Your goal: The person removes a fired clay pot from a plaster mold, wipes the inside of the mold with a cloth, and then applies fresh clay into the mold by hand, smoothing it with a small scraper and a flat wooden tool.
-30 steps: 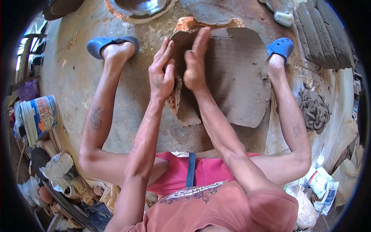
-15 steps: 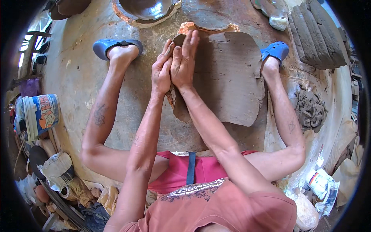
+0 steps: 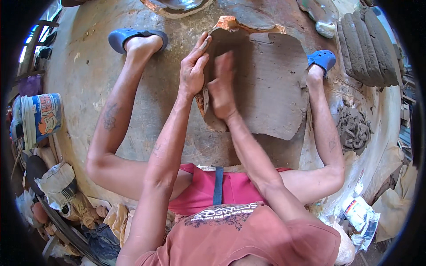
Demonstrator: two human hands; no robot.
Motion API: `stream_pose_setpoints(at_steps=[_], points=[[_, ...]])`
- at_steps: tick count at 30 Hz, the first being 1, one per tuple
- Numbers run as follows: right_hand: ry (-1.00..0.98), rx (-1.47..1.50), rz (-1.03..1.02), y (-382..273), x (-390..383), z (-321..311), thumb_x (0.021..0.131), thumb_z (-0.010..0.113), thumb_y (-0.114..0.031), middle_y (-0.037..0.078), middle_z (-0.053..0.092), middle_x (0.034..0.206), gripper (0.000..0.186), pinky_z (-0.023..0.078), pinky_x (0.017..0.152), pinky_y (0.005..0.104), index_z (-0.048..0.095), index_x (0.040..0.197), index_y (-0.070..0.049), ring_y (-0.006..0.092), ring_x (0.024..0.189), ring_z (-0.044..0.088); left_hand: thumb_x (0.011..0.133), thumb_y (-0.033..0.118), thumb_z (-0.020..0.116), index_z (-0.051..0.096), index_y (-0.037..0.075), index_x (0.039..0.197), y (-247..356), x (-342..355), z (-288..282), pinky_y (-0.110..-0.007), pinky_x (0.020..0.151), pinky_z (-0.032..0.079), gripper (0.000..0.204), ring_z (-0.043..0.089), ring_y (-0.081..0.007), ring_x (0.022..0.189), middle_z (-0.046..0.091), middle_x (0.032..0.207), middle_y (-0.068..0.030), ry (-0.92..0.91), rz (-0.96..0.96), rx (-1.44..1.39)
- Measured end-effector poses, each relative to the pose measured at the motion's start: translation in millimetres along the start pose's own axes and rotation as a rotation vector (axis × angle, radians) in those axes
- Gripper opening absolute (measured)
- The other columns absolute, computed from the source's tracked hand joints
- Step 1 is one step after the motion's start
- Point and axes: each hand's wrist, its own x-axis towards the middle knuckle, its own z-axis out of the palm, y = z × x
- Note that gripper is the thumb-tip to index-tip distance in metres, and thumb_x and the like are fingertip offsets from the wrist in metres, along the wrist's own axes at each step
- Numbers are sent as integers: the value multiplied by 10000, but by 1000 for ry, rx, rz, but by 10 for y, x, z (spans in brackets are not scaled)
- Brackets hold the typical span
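A wide grey slab of wet clay [image 3: 275, 84] lies between my legs, draped over an orange, rough-edged form [image 3: 228, 22]. That form shows only at the far edge and along the left side; the rest is hidden under the clay. My left hand [image 3: 194, 66] rests along the slab's left edge, its fingers stretched out and pressed against the outside. My right hand [image 3: 223, 86] is just inside that edge, flat against or just over the clay, fingers extended and blurred by motion.
A round bowl-like form [image 3: 182, 5] stands at the far edge. Stacked clay slabs [image 3: 366, 46] sit at the far right, with a heap of clay scraps [image 3: 353, 128] nearer. A plastic bucket [image 3: 42, 117] is at the left. My blue clogs [image 3: 321, 60] flank the slab.
My hands were close together at the slab's left edge. My right hand has moved right and nearer over the clay, while my left stays at the edge. The whole view has shifted slightly.
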Motion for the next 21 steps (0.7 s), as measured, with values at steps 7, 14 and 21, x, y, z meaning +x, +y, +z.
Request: stream_pose_setpoints(at_steps=[7,14,21], points=[[-103,69,-1,43,-51,-135,1092,303,-470,152,-23,1756,728,-53,1245,593,77,1687,-120,363,1614,-43,962,39,486,555,-8,1474,13,51,44,-353,1254,247,519,342,-242,1539,423,1633,-157,-10,-18,-5],[-89,116,32,-288,-49,-205,1057,341,-319,141,-26,1760,705,-82,1239,605,97,1687,-116,353,1617,-50,960,43,488,552,-9,1476,13,27,-121,-349,1251,248,522,358,-245,1531,427,1631,-154,-15,14,54],[-141,137,101,-224,-51,-472,1006,468,-218,196,38,1747,752,54,1272,540,152,1678,-99,359,1615,35,1012,14,529,328,36,1620,-7,214,196,-329,1243,246,641,290,-196,1548,310,1691,-124,-27,21,-51]])
